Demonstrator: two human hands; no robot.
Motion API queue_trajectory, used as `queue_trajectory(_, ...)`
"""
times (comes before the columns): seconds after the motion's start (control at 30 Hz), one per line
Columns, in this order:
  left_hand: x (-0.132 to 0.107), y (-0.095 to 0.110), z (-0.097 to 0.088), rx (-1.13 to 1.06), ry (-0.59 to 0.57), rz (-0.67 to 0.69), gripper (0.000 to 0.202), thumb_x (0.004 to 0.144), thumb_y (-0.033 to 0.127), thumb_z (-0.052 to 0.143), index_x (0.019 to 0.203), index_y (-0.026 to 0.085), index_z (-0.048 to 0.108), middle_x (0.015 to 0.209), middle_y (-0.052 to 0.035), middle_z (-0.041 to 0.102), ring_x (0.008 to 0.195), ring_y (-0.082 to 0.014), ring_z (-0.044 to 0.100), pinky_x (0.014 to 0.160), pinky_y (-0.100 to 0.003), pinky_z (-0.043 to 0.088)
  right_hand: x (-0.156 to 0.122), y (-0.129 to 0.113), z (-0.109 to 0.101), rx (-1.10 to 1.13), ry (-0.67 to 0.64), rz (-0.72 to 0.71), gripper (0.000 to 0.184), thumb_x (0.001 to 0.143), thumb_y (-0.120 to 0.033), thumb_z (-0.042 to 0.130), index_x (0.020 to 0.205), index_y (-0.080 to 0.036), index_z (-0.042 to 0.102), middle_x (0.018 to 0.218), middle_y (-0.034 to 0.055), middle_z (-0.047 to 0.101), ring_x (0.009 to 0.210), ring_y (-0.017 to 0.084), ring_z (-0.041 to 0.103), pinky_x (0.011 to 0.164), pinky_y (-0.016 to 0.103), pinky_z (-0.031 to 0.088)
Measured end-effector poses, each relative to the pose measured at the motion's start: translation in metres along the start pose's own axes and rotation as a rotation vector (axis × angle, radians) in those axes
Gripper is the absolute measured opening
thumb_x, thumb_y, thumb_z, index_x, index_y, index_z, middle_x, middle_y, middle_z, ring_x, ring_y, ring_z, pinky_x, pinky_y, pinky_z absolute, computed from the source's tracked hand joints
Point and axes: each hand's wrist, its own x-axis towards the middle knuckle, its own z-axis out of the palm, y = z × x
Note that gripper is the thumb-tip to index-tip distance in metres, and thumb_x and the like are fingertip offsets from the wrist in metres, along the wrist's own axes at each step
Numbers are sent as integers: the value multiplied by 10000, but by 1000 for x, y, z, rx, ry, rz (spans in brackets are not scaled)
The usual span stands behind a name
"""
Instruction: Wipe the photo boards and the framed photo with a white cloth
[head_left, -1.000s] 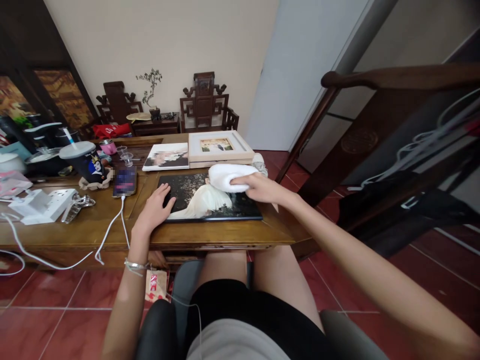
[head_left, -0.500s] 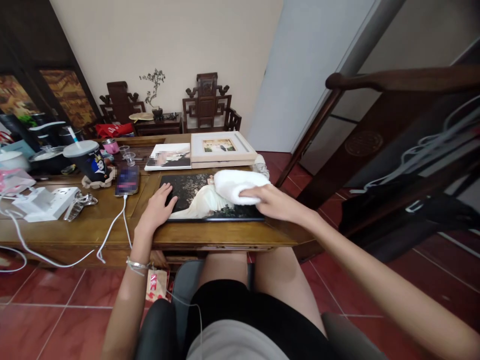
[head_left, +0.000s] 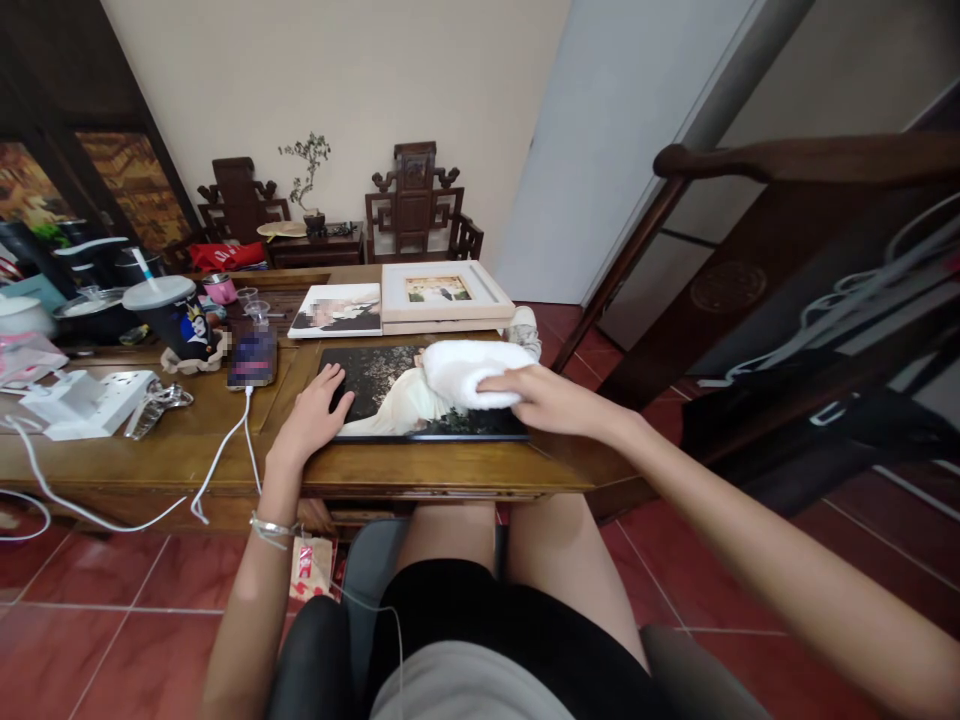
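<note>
A dark photo panel (head_left: 397, 400) with a pale gown pictured on it lies flat near the front edge of the wooden table (head_left: 420, 468). My left hand (head_left: 316, 408) rests on its left end, fingers spread and holding nothing. In my right hand (head_left: 536, 398) is a bunched white cloth (head_left: 472, 370), gripped at its right side and lying over the right part of the panel. The cloth hides that part of the picture and some of my fingers.
Behind the panel lie a small photo print (head_left: 337, 310) and a white framed photo (head_left: 450, 295). To the left are a phone (head_left: 252, 358) on a white cable, a lidded cup (head_left: 176, 320) and a power strip (head_left: 94, 402). A wooden chair back (head_left: 720, 240) stands at right.
The cloth in my right hand has shifted very slightly left over the panel. My left hand stays in place on the panel.
</note>
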Motion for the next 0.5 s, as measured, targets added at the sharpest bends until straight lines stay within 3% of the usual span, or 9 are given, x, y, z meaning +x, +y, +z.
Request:
queue_trajectory(0.17,1,-2,-1,-10,14,29,541,931,401,402,1362,92,507,1483,-159,445,1421,-240,345,1178,-424,272,50,48,5,-33,41,31,625,576,-16,398,1102,-171,698,1003,69,736,842,222,646,757,284,444)
queue_trajectory(0.27,1,-3,-2,-17,27,34,549,926,405,407,1348,72,519,1479,-169,445,1419,-240,349,1181,-419,268,68,62,7,-71,90,72,625,593,-11,408,1119,-177,702,1018,64,743,844,222,652,754,273,441)
queue_trajectory(0.4,1,-2,-3,-18,29,35,559,927,409,407,1341,52,521,1477,-182,442,1422,-245,345,1183,-421,262,68,58,15,-145,143,83,626,609,4,402,1129,-180,699,1021,71,743,872,225,657,779,281,449)
queue_trajectory(0.5,1,-2,-2,-14,32,27,553,929,404,407,1342,52,519,1475,-184,445,1420,-244,349,1181,-423,264,46,38,24,-187,157,57,602,616,11,399,1101,-181,699,1116,98,713,979,251,651,847,343,469)
